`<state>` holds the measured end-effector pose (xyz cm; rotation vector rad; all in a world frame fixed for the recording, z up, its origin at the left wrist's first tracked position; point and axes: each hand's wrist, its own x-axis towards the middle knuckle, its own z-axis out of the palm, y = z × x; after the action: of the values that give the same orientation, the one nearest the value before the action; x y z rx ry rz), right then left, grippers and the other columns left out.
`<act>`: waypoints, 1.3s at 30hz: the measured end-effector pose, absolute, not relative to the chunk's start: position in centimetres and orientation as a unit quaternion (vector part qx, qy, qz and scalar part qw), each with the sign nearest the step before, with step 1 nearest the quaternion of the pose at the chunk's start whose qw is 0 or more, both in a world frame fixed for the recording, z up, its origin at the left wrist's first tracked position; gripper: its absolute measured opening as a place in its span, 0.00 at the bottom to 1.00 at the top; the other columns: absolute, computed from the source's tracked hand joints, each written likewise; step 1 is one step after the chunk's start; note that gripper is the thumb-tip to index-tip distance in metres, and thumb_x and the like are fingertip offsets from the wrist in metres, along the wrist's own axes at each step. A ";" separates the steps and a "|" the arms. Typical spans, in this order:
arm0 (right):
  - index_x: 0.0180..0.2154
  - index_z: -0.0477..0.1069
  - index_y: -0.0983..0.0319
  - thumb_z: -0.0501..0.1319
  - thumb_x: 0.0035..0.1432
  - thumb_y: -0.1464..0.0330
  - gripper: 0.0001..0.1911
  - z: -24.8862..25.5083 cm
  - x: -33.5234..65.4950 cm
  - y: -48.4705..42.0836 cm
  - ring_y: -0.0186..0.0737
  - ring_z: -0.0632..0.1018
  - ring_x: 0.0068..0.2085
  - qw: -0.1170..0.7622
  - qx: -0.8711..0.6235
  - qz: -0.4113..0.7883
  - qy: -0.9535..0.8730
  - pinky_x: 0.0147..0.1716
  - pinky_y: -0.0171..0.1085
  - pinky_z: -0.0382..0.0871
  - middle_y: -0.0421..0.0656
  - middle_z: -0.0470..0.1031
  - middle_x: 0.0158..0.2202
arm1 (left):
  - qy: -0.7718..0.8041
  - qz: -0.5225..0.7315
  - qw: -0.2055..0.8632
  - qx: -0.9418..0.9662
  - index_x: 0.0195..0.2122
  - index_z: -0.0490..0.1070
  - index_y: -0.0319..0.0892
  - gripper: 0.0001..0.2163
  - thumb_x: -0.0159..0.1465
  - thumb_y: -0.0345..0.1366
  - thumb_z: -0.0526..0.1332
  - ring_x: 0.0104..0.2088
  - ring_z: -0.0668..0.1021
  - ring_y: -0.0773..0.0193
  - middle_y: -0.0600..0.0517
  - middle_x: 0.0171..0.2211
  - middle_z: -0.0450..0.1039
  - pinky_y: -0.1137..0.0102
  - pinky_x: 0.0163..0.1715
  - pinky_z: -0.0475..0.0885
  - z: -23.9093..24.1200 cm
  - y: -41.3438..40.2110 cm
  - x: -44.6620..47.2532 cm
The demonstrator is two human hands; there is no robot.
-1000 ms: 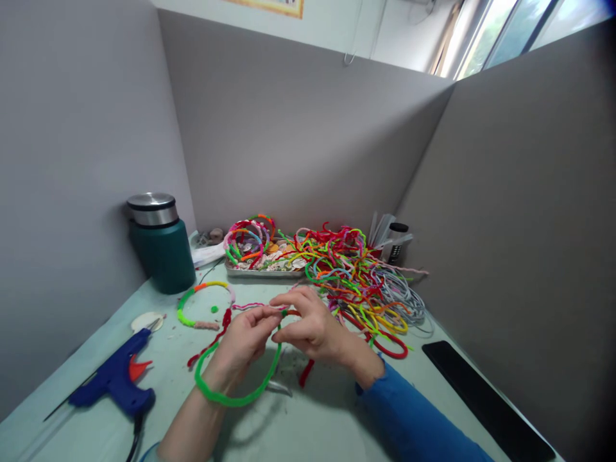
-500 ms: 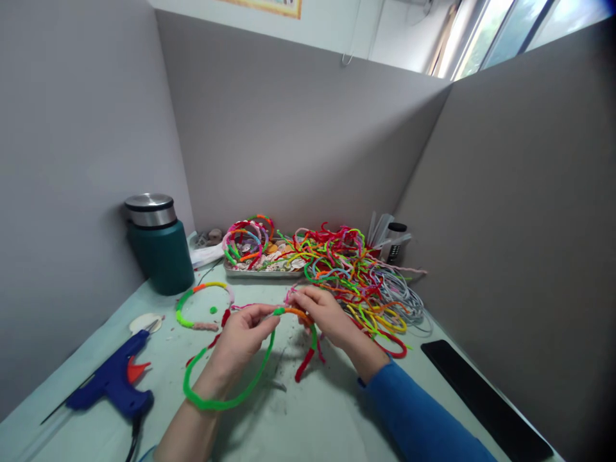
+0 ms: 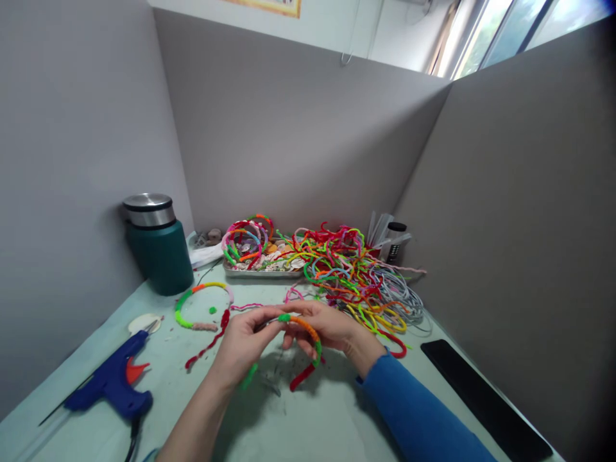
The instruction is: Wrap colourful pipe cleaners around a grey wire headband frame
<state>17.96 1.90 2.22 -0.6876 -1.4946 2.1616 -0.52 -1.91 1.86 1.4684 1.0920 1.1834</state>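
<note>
Above the middle of the pale green surface, both hands meet on one item: a curved band wrapped in fuzzy wire, banded green, orange, green and red. Its long run arcs from a green tip at the upper left, over an orange crown, down to a red end at the lower right; that red end points toward the surface and the camera.

Left hand: closed in a pinch on the band's upper green tip. A short green piece shows just below this hand; whether the hand holds it cannot be told.

Right hand: fingers curled around the orange stretch, blue sleeve behind it.

Surrounding items:
- Blue glue gun, lying at the left, nozzle toward the hands, well apart from them.
- Multicoloured ring, flat on the surface, left of the hands.
- Red wire strand, lying between the ring and the left hand.
- Dark green flask with a steel lid, upright in the left corner.
- Metal tray at the back, bearing coloured rings.
- Tangled heap of coloured wires, just behind the right hand.
- Black flat slab, at the right, well apart.
</note>
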 end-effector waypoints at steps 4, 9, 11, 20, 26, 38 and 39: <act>0.50 0.65 0.64 0.62 0.55 0.60 0.24 2.2 17.8 1.8 0.30 0.75 0.19 0.195 -0.237 0.785 -0.538 0.16 0.26 0.65 0.46 0.78 0.32 | 0.427 0.485 0.483 0.591 0.35 0.77 0.40 0.09 0.54 0.37 0.64 0.37 0.77 0.60 0.48 0.35 0.79 0.70 0.39 0.70 2.0 -1.9 -0.5; 0.39 0.69 0.66 0.62 0.53 0.58 0.19 2.4 17.8 1.9 0.29 0.73 0.18 0.225 -0.293 0.755 -0.542 0.14 0.25 0.64 0.46 0.77 0.28 | 0.404 0.497 0.509 0.575 0.37 0.74 0.40 0.11 0.54 0.38 0.65 0.39 0.77 0.61 0.48 0.37 0.77 0.71 0.39 0.69 2.2 -2.1 -0.5; 0.35 0.69 0.66 0.64 0.51 0.58 0.18 2.6 17.7 1.9 0.28 0.72 0.17 0.255 -0.324 0.728 -0.548 0.13 0.25 0.62 0.44 0.76 0.26 | 0.404 0.494 0.509 0.577 0.37 0.72 0.40 0.10 0.55 0.39 0.64 0.37 0.76 0.62 0.50 0.34 0.77 0.72 0.36 0.69 2.4 -2.2 -0.6; 0.31 0.71 0.65 0.67 0.45 0.61 0.15 2.8 17.2 1.9 0.28 0.70 0.19 0.365 -0.358 0.641 -0.572 0.17 0.28 0.62 0.39 0.72 0.22 | 0.436 0.468 0.496 0.588 0.34 0.70 0.40 0.10 0.57 0.41 0.62 0.20 0.67 0.73 0.53 0.28 0.73 0.77 0.18 0.56 2.6 -2.5 -0.6; 0.30 0.73 0.64 0.66 0.45 0.68 0.08 3.4 16.7 1.4 0.31 0.73 0.29 0.454 -0.351 0.542 -0.614 0.30 0.32 0.67 0.39 0.74 0.28 | 0.434 0.462 0.502 0.589 0.34 0.68 0.40 0.09 0.57 0.40 0.62 0.18 0.65 0.74 0.53 0.27 0.73 0.77 0.17 0.53 2.8 -2.7 -0.4; 0.33 0.74 0.61 0.58 0.56 0.73 0.05 5.5 16.1 -1.2 0.34 0.73 0.34 0.493 -0.344 0.262 -0.755 0.35 0.34 0.65 0.41 0.74 0.32 | 0.418 0.454 0.518 0.592 0.31 0.65 0.41 0.07 0.58 0.39 0.60 0.19 0.67 0.72 0.55 0.22 0.72 0.77 0.17 0.54 3.0 -3.0 0.1; 0.33 0.73 0.61 0.58 0.56 0.73 0.05 5.6 16.1 -1.3 0.34 0.72 0.34 0.494 -0.334 0.230 -0.769 0.35 0.34 0.64 0.41 0.74 0.31 | 0.417 0.453 0.521 0.590 0.31 0.65 0.41 0.07 0.58 0.39 0.60 0.19 0.67 0.72 0.55 0.22 0.72 0.77 0.17 0.54 3.0 -3.0 0.1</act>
<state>16.12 -1.34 5.65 -0.8106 -1.8648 0.5568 0.13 -2.98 3.00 1.4147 1.0000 1.0856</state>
